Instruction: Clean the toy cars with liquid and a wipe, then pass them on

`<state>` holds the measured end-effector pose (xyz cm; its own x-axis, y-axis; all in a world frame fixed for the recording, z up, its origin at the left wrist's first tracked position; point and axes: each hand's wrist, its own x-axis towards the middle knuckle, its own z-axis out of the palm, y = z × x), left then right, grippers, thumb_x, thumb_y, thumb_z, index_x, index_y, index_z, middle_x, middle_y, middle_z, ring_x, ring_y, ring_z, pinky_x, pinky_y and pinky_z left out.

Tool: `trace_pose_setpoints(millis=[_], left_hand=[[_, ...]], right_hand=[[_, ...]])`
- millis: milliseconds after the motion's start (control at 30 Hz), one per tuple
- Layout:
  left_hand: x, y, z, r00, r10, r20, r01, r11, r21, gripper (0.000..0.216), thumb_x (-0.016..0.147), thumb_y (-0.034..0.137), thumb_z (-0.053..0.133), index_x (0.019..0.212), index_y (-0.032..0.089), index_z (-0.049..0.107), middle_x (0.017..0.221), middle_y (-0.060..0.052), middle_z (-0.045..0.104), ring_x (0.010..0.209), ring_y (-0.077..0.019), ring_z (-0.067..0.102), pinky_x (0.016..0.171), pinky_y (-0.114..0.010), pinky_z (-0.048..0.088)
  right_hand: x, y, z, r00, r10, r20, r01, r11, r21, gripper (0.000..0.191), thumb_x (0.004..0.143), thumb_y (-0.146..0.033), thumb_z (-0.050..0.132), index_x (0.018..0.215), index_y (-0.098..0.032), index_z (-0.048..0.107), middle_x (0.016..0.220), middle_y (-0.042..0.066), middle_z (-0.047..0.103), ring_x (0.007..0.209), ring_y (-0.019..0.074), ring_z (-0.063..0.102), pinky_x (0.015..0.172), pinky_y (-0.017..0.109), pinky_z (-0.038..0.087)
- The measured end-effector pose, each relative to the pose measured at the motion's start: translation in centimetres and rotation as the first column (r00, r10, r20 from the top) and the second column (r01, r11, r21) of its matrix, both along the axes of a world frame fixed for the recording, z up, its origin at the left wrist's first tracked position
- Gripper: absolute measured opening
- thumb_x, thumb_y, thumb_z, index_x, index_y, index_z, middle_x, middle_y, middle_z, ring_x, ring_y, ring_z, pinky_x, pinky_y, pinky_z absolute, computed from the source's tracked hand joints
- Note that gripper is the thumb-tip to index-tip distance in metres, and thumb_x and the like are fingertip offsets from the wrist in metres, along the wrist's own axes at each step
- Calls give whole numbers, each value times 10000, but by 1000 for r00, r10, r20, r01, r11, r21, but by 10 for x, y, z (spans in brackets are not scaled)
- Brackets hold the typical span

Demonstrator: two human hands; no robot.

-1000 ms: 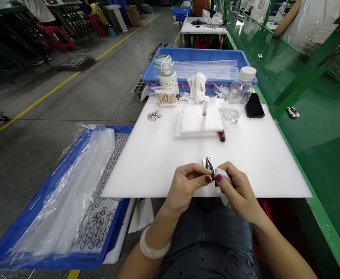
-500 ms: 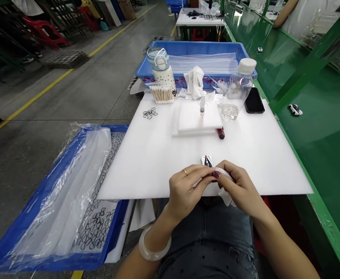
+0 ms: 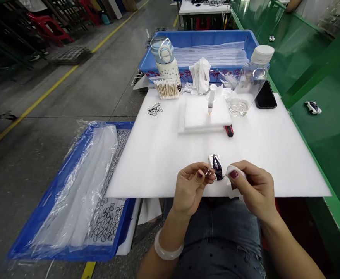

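Observation:
My left hand [image 3: 191,186] pinches a small white toy car with a dark windscreen [image 3: 216,166] just above the near edge of the white foam board [image 3: 164,155]. My right hand [image 3: 253,188] is closed round a small white cloth [image 3: 234,171], held right beside the car. Both hands hover over my lap at the board's front edge.
On the board lie a white foam pad [image 3: 203,116] with a syringe [image 3: 211,98], a red lighter [image 3: 229,130], cotton swabs [image 3: 166,88], black rings [image 3: 154,109], a clear bottle [image 3: 249,83] and a phone [image 3: 265,95]. Blue trays stand behind [image 3: 205,38] and at my left [image 3: 71,193]. A green bench [image 3: 327,116] runs along the right.
My hands have parted slightly: the cloth has come off the car, which now shows between them. The view has shifted a little to the left.

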<state>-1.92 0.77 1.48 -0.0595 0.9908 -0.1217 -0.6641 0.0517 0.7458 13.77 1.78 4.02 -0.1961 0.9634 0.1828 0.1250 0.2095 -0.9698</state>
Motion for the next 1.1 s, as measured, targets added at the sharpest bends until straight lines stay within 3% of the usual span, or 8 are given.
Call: trace_pose_setpoints(millis=[67, 200, 367, 500, 667, 800, 933, 1100], left_hand=[[-1, 0, -1, 997, -18, 73, 22, 998, -54, 295, 609, 432, 895, 756, 206, 774, 717, -19, 739, 591, -79, 665, 566, -127, 552], [-2, -1, -4, 989, -6, 150, 19, 996, -86, 277, 576, 379, 919, 749, 210, 782, 691, -3, 735, 592, -81, 673, 577, -126, 564], [-2, -3, -6, 986, 25, 166, -10, 996, -93, 233, 578, 322, 924, 718, 202, 780, 685, -3, 737, 609, -86, 680, 593, -130, 572], [-1, -2, -5, 985, 4, 170, 4, 999, -51, 214, 583, 307, 924, 709, 210, 781, 663, -3, 738, 584, -77, 681, 595, -115, 569], [-1, -3, -5, 985, 1, 171, 5, 999, -36, 217, 588, 336, 917, 702, 213, 778, 641, 2, 732, 578, -84, 685, 574, -119, 574], [-1, -5, -6, 988, 4, 157, 3, 999, -46, 183, 620, 321, 907, 712, 224, 781, 659, 11, 737, 573, -62, 670, 585, -103, 562], [1, -4, -4, 992, 6, 129, 0, 999, -47, 198, 596, 334, 918, 698, 233, 781, 680, -2, 746, 600, -66, 680, 586, -90, 551], [-11, -4, -3, 996, -7, -86, 9, 1000, 21, 238, 623, 387, 899, 780, 242, 794, 675, -9, 746, 589, -80, 676, 572, -118, 560]], right_hand=[[-5, 2, 0, 998, -28, 60, 14, 973, 232, 84, 918, -201, 615, 902, -212, 697, 612, -15, 585, 509, 99, 504, 450, 228, 392], [-19, 8, 3, 990, -57, 128, -32, 797, 603, 203, 879, -68, 595, 1009, -186, 698, 793, 42, 662, 644, 117, 624, 510, 220, 497], [-29, 10, 3, 936, -187, 298, -106, 658, 745, 158, 885, -119, 581, 1000, -177, 671, 890, 64, 646, 670, 110, 607, 534, 224, 523], [-15, 11, 11, 888, -175, 425, -250, 593, 766, 143, 859, -117, 601, 985, -158, 654, 805, 40, 626, 618, 105, 568, 517, 236, 492], [-11, 12, 16, 883, -292, 367, -129, 602, 788, 143, 847, -100, 628, 959, -181, 663, 812, 26, 629, 595, 84, 557, 498, 218, 461], [-20, 9, 13, 885, -182, 429, -240, 611, 754, 131, 901, -141, 557, 972, -170, 664, 827, 41, 643, 639, 100, 588, 538, 226, 497], [-5, 10, 19, 853, -154, 499, -308, 622, 719, 95, 869, -136, 611, 937, -158, 673, 828, 53, 653, 615, 106, 578, 533, 243, 480], [23, 16, 17, 884, -271, 382, 0, 815, 579, 108, 873, -127, 641, 902, -205, 710, 803, 27, 674, 551, 85, 542, 478, 236, 410]])
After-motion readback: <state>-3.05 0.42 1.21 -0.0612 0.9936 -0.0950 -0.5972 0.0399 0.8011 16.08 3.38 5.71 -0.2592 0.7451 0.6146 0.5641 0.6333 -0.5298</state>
